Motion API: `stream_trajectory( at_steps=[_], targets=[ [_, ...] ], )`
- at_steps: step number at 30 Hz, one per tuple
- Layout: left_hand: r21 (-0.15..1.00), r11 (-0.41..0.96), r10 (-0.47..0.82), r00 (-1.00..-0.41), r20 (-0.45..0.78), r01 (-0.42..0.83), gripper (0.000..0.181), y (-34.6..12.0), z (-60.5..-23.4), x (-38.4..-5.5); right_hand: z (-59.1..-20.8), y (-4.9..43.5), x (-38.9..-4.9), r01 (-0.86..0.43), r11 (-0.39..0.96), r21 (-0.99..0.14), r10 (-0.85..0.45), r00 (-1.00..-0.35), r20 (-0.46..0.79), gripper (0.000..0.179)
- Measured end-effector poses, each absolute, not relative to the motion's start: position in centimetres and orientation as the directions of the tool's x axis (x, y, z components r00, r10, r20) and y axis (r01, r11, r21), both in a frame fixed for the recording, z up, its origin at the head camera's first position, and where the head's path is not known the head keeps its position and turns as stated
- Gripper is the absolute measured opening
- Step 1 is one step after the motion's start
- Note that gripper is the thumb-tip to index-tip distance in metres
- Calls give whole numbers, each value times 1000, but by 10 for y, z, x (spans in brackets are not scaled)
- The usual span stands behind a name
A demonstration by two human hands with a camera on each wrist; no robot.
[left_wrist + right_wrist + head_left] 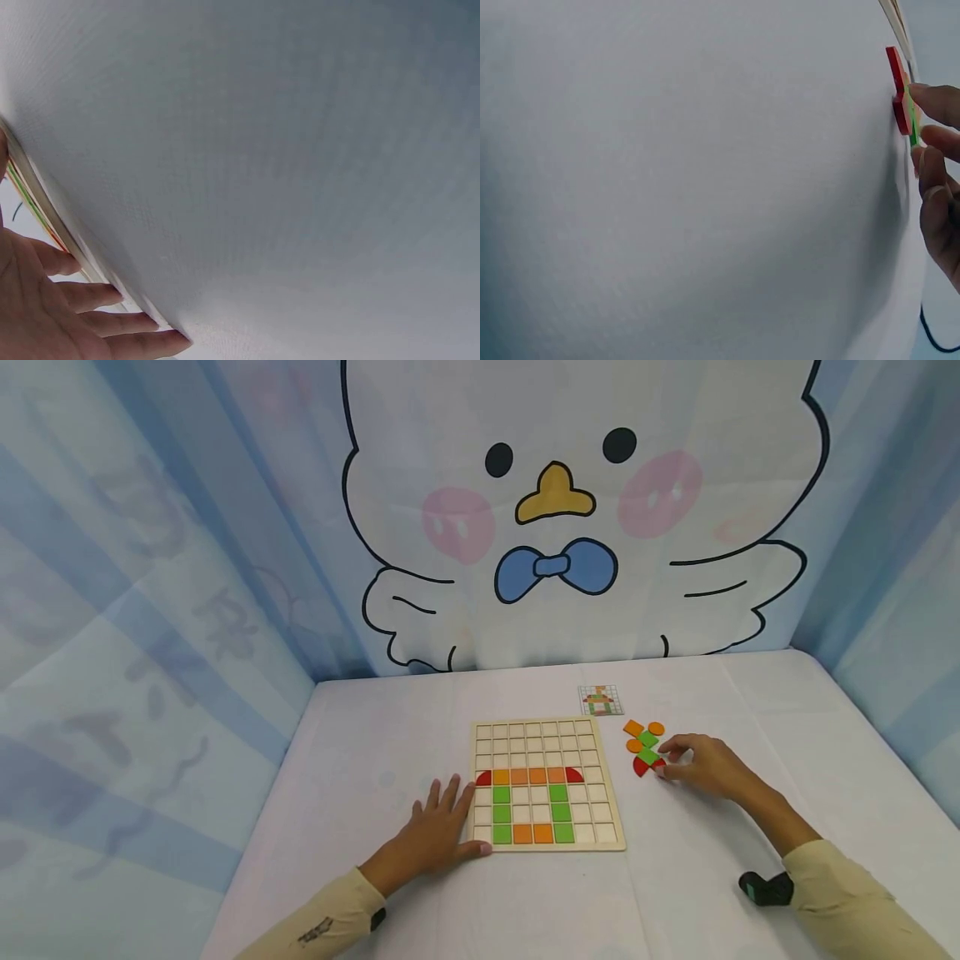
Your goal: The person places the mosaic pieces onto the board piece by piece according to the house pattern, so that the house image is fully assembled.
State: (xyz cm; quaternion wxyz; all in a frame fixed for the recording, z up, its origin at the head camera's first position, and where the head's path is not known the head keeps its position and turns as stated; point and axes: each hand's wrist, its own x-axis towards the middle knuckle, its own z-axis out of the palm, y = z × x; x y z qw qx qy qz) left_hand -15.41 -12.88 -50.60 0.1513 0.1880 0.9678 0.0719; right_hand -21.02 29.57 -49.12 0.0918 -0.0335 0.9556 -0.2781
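My left hand (pixel 435 831) rests with spread fingers against the left edge of a wooden grid board (pixel 611 810), its thumb on the near corner. In the left wrist view, the fingers (pixel 120 322) lie along the board's rim. Set in the board are a row of orange squares (pixel 537 776) with a red quarter-round piece (pixel 483 778) at each end, columns of green squares (pixel 502 814), and two orange squares at the bottom. My right hand (pixel 705 764) reaches thumb and forefinger to a small heap holding a green square (pixel 647 757) and red pieces (pixel 640 767); its fingertips seem to touch them.
Orange round pieces (pixel 656 728) and an orange square (pixel 633 727) lie in the same heap, right of the board. Behind the board lies a small pattern card (pixel 600 700). White cloth (pixel 375 735) covers the table, and a printed curtain (pixel 555 635) hangs behind it.
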Motion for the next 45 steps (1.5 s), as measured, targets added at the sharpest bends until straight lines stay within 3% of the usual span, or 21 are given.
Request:
stream_trajectory(
  at_steps=[20, 28, 36, 45],
  targets=[
    [206, 923, 373, -887, -273, 325, 102, -129, -507, -153, -499, 298, -205, -16, 855, -518, -119, -979, -165, 39],
    [202, 923, 374, -886, -275, 327, 101, -128, -507, -153, -503, 297, -204, 39, 869, -493, -37, -989, -145, 49],
    [201, 921, 380, -886, -267, 334, 101, -129, -506, -153, -507, 293, -201, 47, 869, -492, 16, -998, -67, 37],
    [187, 924, 374, -886, -273, 333, 101, -128, -508, -155, -506, 287, -200, -24, 844, -536, -53, -998, -39, 31]
  ],
)
